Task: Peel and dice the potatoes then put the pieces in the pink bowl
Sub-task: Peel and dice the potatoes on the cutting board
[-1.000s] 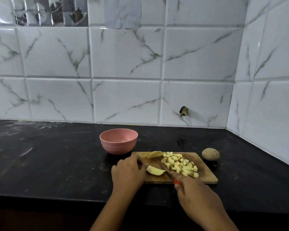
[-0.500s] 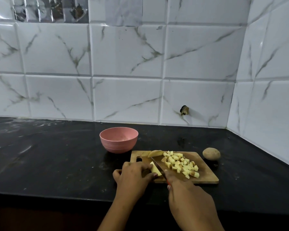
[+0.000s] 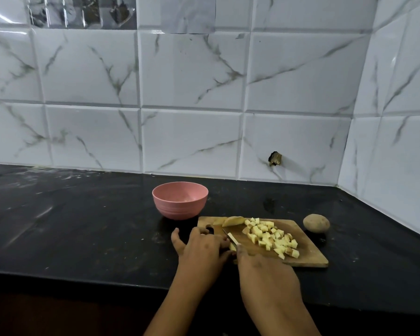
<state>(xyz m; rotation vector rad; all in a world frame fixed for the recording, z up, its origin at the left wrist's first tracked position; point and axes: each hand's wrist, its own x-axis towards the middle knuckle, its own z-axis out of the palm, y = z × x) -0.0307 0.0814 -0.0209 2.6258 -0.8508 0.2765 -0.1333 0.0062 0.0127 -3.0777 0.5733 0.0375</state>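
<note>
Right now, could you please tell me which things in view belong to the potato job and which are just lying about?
Job: knife, potato piece being cut, diced pile, wedges, cutting board, pink bowl, whole potato.
Lying about: dark wall stub.

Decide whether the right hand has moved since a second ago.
Yes. The right hand has slid left along the cutting board, away from the diced pile toward the left hand.

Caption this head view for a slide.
Left hand holds a potato piece on the board while the right hand cuts it with a knife, diced pieces piled alongside.
</note>
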